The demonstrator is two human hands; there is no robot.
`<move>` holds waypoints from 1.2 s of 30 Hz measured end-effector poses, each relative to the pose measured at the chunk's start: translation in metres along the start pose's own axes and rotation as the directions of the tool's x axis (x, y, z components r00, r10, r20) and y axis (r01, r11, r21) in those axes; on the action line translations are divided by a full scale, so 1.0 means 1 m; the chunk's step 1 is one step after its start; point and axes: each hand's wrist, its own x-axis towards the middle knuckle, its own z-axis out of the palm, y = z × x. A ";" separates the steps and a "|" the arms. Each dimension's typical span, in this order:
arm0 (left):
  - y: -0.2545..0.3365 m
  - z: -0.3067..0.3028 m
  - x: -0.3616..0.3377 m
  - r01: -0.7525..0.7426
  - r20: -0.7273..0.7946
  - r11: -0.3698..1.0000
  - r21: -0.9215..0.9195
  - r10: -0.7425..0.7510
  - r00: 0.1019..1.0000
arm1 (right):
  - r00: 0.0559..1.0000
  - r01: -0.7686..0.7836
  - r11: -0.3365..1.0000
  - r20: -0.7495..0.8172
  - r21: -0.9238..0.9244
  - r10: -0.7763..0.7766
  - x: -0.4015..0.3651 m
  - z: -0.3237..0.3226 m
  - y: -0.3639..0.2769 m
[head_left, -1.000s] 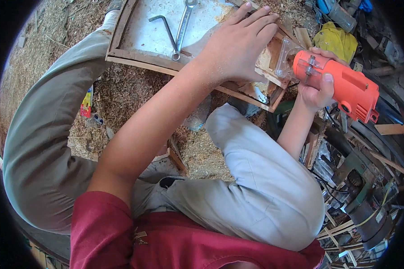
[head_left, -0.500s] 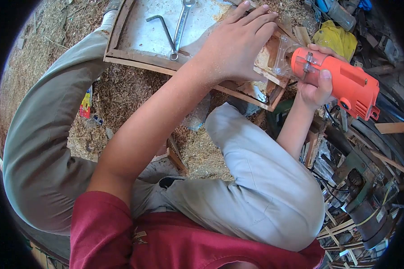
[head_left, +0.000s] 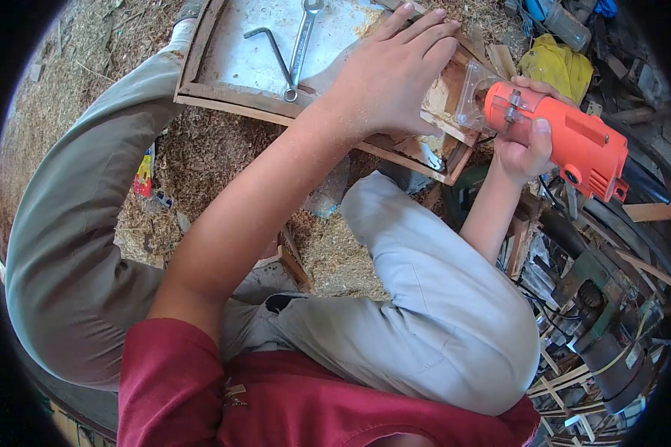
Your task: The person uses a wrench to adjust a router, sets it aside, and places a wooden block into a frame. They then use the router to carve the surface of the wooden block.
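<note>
My left hand (head_left: 399, 74) lies with fingers spread over the right part of a wooden-framed tray (head_left: 238, 104), its fingertips near the far edge. My right hand (head_left: 529, 145) is wrapped round an orange power tool (head_left: 581, 145), thumb on the near side. The tool lies sideways, its clear base (head_left: 472, 93) against the wood at the tray's right end. A combination wrench (head_left: 303, 48) and a hex key (head_left: 272, 56) rest on the tray's pale surface, crossing near the wrench's ring end.
Wood shavings (head_left: 224, 156) cover the ground. A yellow cloth (head_left: 559, 67) lies beyond the tool. Wood strips, cables and a machine with a dark motor (head_left: 611, 372) crowd the right side. My bent legs (head_left: 440, 298) are below the tray.
</note>
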 end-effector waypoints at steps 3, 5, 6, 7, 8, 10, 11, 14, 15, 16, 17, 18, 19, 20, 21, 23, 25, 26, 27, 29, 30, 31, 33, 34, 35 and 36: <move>-0.001 0.002 0.000 -0.004 -0.006 1.000 0.023 0.004 1.000 | 1.000 0.005 1.000 -0.017 -0.017 -0.005 0.000 0.001 0.000; -0.001 0.002 0.000 -0.006 -0.004 1.000 0.017 0.006 1.000 | 1.000 0.005 0.999 -0.030 -0.038 -0.006 -0.001 0.002 -0.001; -0.001 0.001 0.000 -0.004 -0.002 1.000 0.008 0.004 1.000 | 1.000 0.003 0.999 -0.028 -0.042 -0.004 -0.001 0.002 -0.001; -0.001 0.000 0.000 -0.002 0.000 1.000 -0.002 0.002 1.000 | 1.000 0.000 0.999 -0.027 -0.046 -0.002 -0.001 0.003 -0.002; -0.001 -0.001 0.000 -0.001 0.002 1.000 -0.010 0.001 1.000 | 1.000 0.001 0.999 -0.028 -0.042 -0.002 -0.001 0.003 -0.002; 0.000 -0.002 0.000 -0.003 0.005 1.000 -0.014 0.003 1.000 | 1.000 0.003 0.999 -0.029 -0.034 -0.004 -0.001 0.003 -0.002; 0.000 -0.002 0.001 -0.005 0.006 1.000 -0.016 0.005 1.000 | 1.000 0.003 0.999 -0.030 -0.036 -0.004 -0.001 0.002 -0.001; 0.000 0.000 0.001 -0.005 0.015 1.000 0.022 0.004 1.000 | 1.000 -0.002 0.999 -0.031 -0.032 0.001 -0.002 0.000 0.000; 0.000 0.000 0.001 -0.008 0.013 1.000 0.030 0.008 1.000 | 1.000 -0.008 1.000 -0.031 -0.023 0.007 -0.002 0.000 -0.001; 0.000 0.000 0.000 -0.011 0.011 0.999 0.038 0.011 1.000 | 0.999 -0.014 1.000 -0.030 -0.014 0.013 -0.003 0.000 -0.001; 0.000 -0.001 0.000 -0.016 0.008 0.999 0.046 0.015 1.000 | 1.000 -0.012 1.000 -0.027 -0.010 0.011 -0.003 0.000 -0.002; -0.001 -0.001 0.000 -0.014 0.011 0.999 0.031 0.013 1.000 | 1.000 -0.011 1.000 -0.024 -0.007 0.011 -0.003 0.000 -0.002; -0.001 -0.002 0.000 -0.011 0.015 1.000 0.015 0.011 1.000 | 1.000 -0.011 1.000 -0.021 -0.004 0.010 -0.003 -0.001 -0.002; -0.001 -0.002 0.000 -0.009 0.018 1.000 -0.002 0.009 1.000 | 1.000 -0.008 1.000 -0.021 -0.001 0.008 -0.004 -0.001 -0.002; -0.001 -0.001 0.001 -0.007 0.021 1.000 0.010 0.006 1.000 | 1.000 -0.005 1.000 -0.020 0.002 0.005 -0.004 -0.001 -0.001; -0.001 0.001 0.001 -0.002 0.027 0.999 0.036 0.001 1.000 | 1.000 -0.005 1.000 -0.020 0.002 0.006 -0.004 -0.001 -0.001; -0.001 0.000 0.002 -0.004 0.026 1.000 0.029 0.003 1.000 | 1.000 -0.010 1.000 -0.020 -0.006 0.010 -0.005 -0.002 -0.001; -0.001 -0.001 0.002 -0.004 0.025 1.000 0.026 0.004 1.000 | 1.000 -0.010 1.000 -0.016 -0.002 0.010 -0.005 -0.002 -0.001; -0.001 -0.001 0.002 -0.002 0.027 1.000 0.029 0.001 1.000 | 1.000 -0.010 1.000 -0.012 0.001 0.010 -0.005 -0.003 -0.001; 0.000 -0.002 0.002 0.002 0.029 0.999 0.038 -0.003 1.000 | 1.000 -0.003 1.000 -0.012 -0.007 0.003 -0.006 -0.003 -0.002; 0.000 -0.002 0.002 0.003 0.035 0.999 0.035 -0.004 0.999 | 1.000 0.004 1.000 -0.016 -0.018 -0.004 -0.006 -0.002 -0.003; 0.000 -0.002 0.002 0.004 0.042 0.999 0.033 -0.006 0.999 | 1.000 0.010 1.000 -0.021 -0.030 -0.010 -0.007 -0.002 -0.004; -0.001 0.001 0.002 0.009 0.016 1.000 0.028 -0.009 1.000 | 0.999 0.005 0.999 -0.033 -0.032 -0.006 -0.009 -0.003 -0.003; -0.001 0.006 0.000 0.012 -0.017 1.000 0.024 -0.011 1.000 | 0.999 0.003 0.999 -0.039 -0.034 -0.004 -0.010 -0.005 -0.002; -0.001 0.010 -0.002 0.014 -0.050 1.000 0.021 -0.013 0.999 | 0.999 0.002 1.000 -0.035 -0.030 -0.003 -0.010 -0.005 -0.002; 0.000 0.011 -0.002 0.014 -0.052 1.000 0.009 -0.014 0.999 | 1.000 0.002 1.000 -0.030 -0.025 -0.003 -0.010 -0.006 -0.001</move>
